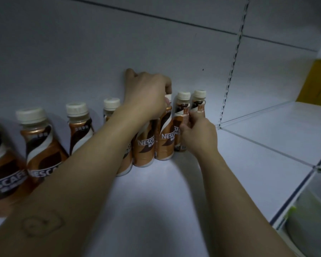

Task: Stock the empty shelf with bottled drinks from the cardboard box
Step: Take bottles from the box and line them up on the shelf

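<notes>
Several brown Nescafé bottles with cream caps stand in a row along the back of the white shelf. My left hand grips the top of one bottle in the middle of the row, covering its cap. My right hand is closed around the body of a bottle near the right end; another bottle stands just behind my fingers. More bottles stand to the left, partly hidden by my left forearm. The cardboard box is out of view.
A slotted upright divides this bay from the neighbouring white shelf on the right. A yellow object sits at the far right. Below the shelf edge at lower right lies a pale container.
</notes>
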{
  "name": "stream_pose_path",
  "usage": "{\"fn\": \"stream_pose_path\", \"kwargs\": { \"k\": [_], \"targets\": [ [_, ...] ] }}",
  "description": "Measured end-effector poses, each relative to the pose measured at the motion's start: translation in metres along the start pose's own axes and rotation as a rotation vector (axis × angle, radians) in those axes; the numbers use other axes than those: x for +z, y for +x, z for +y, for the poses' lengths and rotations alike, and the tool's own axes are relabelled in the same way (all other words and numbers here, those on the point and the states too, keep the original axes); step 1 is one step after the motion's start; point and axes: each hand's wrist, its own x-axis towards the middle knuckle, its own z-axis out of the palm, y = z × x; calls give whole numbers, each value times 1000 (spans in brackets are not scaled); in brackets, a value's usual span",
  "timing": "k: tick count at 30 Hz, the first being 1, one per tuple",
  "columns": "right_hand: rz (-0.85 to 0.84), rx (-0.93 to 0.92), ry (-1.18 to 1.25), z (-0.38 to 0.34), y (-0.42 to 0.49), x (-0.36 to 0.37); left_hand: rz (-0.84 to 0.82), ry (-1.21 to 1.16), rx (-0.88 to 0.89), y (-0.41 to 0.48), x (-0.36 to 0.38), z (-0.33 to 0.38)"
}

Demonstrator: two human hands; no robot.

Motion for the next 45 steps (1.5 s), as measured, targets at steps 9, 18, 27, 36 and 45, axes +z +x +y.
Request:
{"fn": "stream_pose_path", "kwargs": {
  "k": [9, 18, 27, 36, 45],
  "targets": [
    [-70, 68, -238, -12, 22, -8, -2, 6, 21, -1, -2, 0],
    [-100, -161, -256, 12, 20, -14, -126, 163, 62, 1, -5, 2],
    [-95, -178, -17, 19, 14, -14, -45, 137, 31, 2, 0, 4],
    [0, -159, -63, 12, 16, -5, -118, 145, 13, -2, -4, 7],
    [-144, -57, 90, 15, 24, -21, -93, 204, 25, -1, 0, 10]
  ]
}}
